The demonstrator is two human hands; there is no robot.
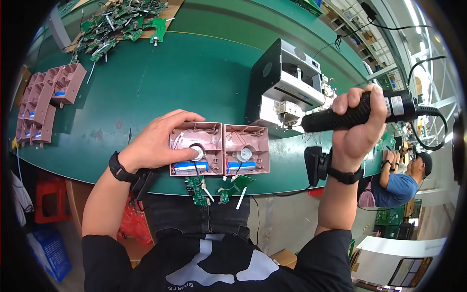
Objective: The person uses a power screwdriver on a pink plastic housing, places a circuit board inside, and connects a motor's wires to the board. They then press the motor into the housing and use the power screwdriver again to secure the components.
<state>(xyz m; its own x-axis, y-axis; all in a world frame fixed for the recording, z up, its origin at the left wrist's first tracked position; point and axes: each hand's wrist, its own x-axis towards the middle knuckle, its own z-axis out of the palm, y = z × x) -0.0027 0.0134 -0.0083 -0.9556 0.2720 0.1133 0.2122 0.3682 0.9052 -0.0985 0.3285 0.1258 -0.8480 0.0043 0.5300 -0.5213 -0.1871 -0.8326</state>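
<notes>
Two pink plastic housings stand side by side at the bench's near edge. My left hand [163, 138] grips the left housing [211, 131], fingers over its far left side and thumb on the round metal part [197, 153] inside. A blue battery cell [191, 167] lies below that part. The right housing [260, 141] contains a similar round metal part [244, 154] and blue cell [242, 167]. Green circuit boards [196, 190] [238, 186] hang from both by wires. Raised at the right, my right hand [362, 114] is closed around a black corded electric screwdriver [335, 118], which points left.
A black and silver bench machine [287, 87] stands beyond the screwdriver. More pink housings [48, 102] are stacked at the far left. Circuit boards [121, 24] are heaped on cardboard at the back. A co-worker [396, 180] sits at the right.
</notes>
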